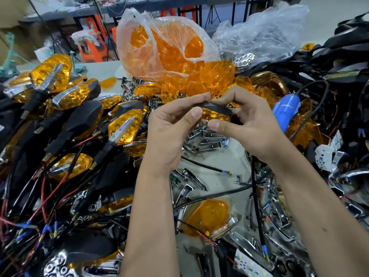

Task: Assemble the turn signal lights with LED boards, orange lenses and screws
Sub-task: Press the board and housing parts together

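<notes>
Lens goes onto a turn signal light (216, 112)

Left hand (171, 128) and right hand (242, 124) pinch it just before the lens bag (159, 47); the screwdriver (284, 112) beside it likely comes next.

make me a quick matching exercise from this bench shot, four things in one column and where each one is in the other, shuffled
Things:
1. turn signal light
2. plastic bag of orange lenses
3. blue tool
4. pile of finished lights

Places:
A. just right of the right hand
B. heaped left of the left hand
C. held between both hands
D. behind the hands, at the back of the bench

Pairs: 1-C, 2-D, 3-A, 4-B
</notes>
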`<state>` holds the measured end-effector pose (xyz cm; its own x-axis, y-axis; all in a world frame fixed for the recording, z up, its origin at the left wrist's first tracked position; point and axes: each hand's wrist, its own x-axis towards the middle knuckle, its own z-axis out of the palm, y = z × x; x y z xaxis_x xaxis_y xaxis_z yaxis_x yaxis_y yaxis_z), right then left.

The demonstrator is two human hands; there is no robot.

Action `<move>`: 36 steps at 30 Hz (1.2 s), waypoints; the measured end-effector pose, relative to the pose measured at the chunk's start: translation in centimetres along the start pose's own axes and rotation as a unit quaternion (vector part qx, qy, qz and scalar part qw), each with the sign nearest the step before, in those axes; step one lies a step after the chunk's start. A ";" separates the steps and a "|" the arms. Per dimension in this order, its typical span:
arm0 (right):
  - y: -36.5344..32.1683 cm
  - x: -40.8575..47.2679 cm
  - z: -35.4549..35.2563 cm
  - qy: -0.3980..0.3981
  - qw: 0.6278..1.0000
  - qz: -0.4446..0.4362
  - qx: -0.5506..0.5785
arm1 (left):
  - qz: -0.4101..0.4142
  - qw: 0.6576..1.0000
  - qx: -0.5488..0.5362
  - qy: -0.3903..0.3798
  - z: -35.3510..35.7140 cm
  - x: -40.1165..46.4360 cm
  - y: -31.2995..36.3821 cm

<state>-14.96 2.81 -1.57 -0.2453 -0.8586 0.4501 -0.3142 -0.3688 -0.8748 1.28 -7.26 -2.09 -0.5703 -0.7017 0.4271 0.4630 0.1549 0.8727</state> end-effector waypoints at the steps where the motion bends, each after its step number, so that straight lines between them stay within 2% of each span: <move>1: 0.0 0.0 0.1 0.004 1.000 0.004 0.006 | 0.005 1.000 0.014 0.006 0.0 0.1 0.1; 5: -0.3 0.1 0.6 0.016 0.998 0.042 0.035 | 0.028 0.997 0.058 0.047 0.2 0.3 0.3; 9: -0.9 0.2 1.5 -0.027 0.976 0.187 0.107 | -0.015 0.983 0.120 0.141 1.4 0.2 -0.6; 13: -2.0 0.2 2.0 -0.085 0.925 0.323 0.183 | -0.058 0.979 -0.004 0.194 2.9 0.2 -0.5; 16: -2.3 0.1 2.4 -0.125 0.903 0.360 0.198 | -0.051 0.971 -0.085 0.220 3.7 0.5 -0.3; 20: -2.5 0.0 2.7 -0.124 0.902 0.384 0.155 | -0.067 0.947 -0.169 0.265 3.9 0.4 -0.1; 24: -2.6 0.1 3.2 -0.114 0.929 0.341 0.089 | -0.084 0.935 -0.158 0.307 3.7 0.6 0.0; 28: -2.3 0.3 2.5 -0.114 0.973 0.196 -0.050 | -0.123 0.915 -0.060 0.379 3.6 0.8 -0.1; 32: -2.3 0.1 1.1 -0.192 0.974 0.115 -0.021 | -0.176 0.876 -0.106 0.437 2.8 1.1 -0.1; 36: -2.2 0.2 1.4 -0.151 0.985 0.050 -0.074 | -0.195 0.867 -0.126 0.441 2.5 1.5 0.0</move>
<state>-12.99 2.97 0.19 -0.0054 -0.9631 0.2691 -0.4376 -0.2397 -0.8666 -1.30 -6.56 -0.90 -0.0280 -0.9427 -0.3324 0.5476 -0.2927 0.7839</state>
